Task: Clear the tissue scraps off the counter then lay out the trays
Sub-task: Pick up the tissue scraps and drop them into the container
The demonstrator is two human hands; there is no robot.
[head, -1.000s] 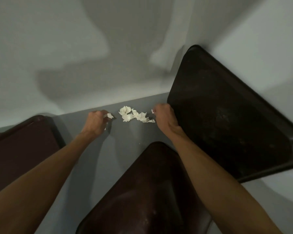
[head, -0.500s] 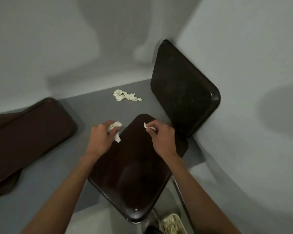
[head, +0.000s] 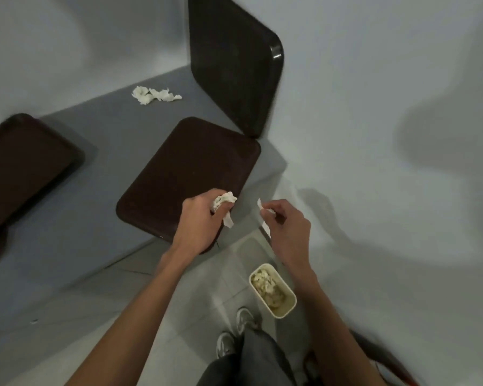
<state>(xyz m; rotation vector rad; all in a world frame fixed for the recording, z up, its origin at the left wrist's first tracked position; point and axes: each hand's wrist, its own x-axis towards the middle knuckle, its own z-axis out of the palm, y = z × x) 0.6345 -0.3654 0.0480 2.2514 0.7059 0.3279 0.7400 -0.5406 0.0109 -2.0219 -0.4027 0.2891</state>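
Observation:
My left hand (head: 201,218) is closed around a wad of white tissue scraps (head: 224,202) over the near corner of the middle brown tray (head: 184,168). My right hand (head: 286,222) pinches a thin tissue strip (head: 262,211) just past the counter edge. More tissue scraps (head: 154,95) lie on the grey counter (head: 101,135) at the back by the wall. A second brown tray (head: 20,165) lies at the left. A third tray (head: 232,62) leans upright against the right wall.
A small cream bin (head: 272,291) holding crumpled tissue stands on the tiled floor below my right hand, next to my shoes (head: 234,332). White walls close the counter at the back and right. The middle tray overhangs the counter's front edge.
Both hands, each holding tissue, have drawn back from the far scrap pile toward the counter's front edge. The view has tilted down, so the bin and floor show.

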